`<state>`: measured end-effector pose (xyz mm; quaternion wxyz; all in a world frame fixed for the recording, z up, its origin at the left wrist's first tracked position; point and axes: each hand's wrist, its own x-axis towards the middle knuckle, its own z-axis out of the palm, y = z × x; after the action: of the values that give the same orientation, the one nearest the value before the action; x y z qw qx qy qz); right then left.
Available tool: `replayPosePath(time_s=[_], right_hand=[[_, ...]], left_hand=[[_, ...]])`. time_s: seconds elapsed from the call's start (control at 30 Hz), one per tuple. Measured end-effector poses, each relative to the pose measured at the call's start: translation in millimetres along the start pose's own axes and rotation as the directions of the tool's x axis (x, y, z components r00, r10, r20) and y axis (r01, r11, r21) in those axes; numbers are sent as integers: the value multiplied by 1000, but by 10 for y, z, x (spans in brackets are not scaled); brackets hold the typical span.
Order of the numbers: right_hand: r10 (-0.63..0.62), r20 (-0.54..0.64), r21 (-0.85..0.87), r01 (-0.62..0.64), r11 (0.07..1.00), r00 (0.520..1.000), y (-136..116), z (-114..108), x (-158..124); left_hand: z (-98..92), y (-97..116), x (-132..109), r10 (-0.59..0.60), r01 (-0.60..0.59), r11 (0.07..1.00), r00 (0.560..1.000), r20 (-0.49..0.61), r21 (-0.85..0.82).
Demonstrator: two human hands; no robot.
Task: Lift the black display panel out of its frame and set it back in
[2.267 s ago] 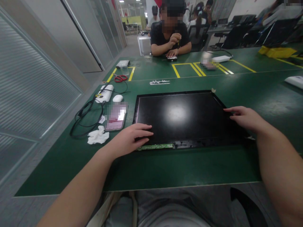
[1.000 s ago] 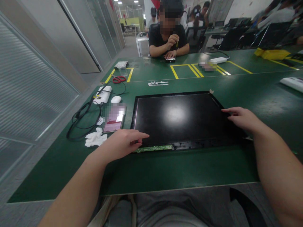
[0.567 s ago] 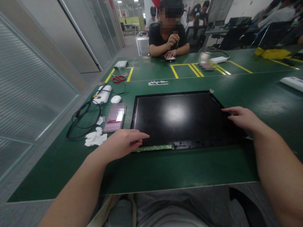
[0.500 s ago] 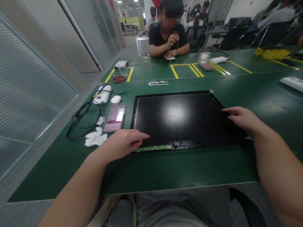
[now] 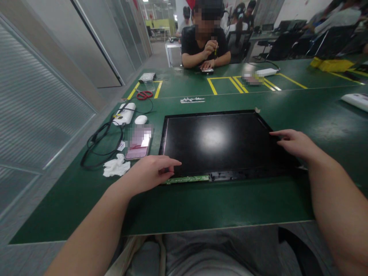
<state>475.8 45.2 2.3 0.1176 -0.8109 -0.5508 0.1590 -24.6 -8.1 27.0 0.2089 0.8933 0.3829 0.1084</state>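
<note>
A black flat screen panel (image 5: 218, 142) lies face up on the green table (image 5: 201, 203), with a strip of green circuit board (image 5: 189, 179) showing along its near edge. My left hand (image 5: 151, 173) rests on the panel's near left corner, fingers curled at the edge with the index finger stretched over the glass. My right hand (image 5: 294, 143) lies on the panel's right edge, fingers stretched out toward the glass.
Left of the panel lie a phone (image 5: 138, 142), crumpled white tissue (image 5: 116, 167), a black cable loop (image 5: 99, 145), a white mouse (image 5: 140, 119) and a white device (image 5: 124, 114). Red scissors (image 5: 144, 94) lie farther back. A person in black (image 5: 205, 42) sits across the table.
My left hand slid back from the glass to the panel's near left corner since the earliest frame. In the last second both hands stay where they are.
</note>
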Motion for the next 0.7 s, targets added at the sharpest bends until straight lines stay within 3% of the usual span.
replayPosePath(time_s=[0.2,0.27,0.4,0.5,0.7], right_hand=[[10,13,1,-10,1000,1000,-5,-10,2],[11,20,4,-11,1000,1000,-1,-8,3],[24,21,12,-24,1000,1000,10,4,4],[23,20,17,-23,1000,1000,12,10,7],[30,15,-1,-30,1000,999,13,11,13]], left_hand=[[8,-21,18,4,19,996,968,-250,88],[3,-37,6,8,25,993,962,-274,118],[35,-54,-26,-2,5,994,1000,-30,111],[87,-40,-21,-36,21,993,990,136,114],[126,-24,14,-99,80,990,979,175,113]])
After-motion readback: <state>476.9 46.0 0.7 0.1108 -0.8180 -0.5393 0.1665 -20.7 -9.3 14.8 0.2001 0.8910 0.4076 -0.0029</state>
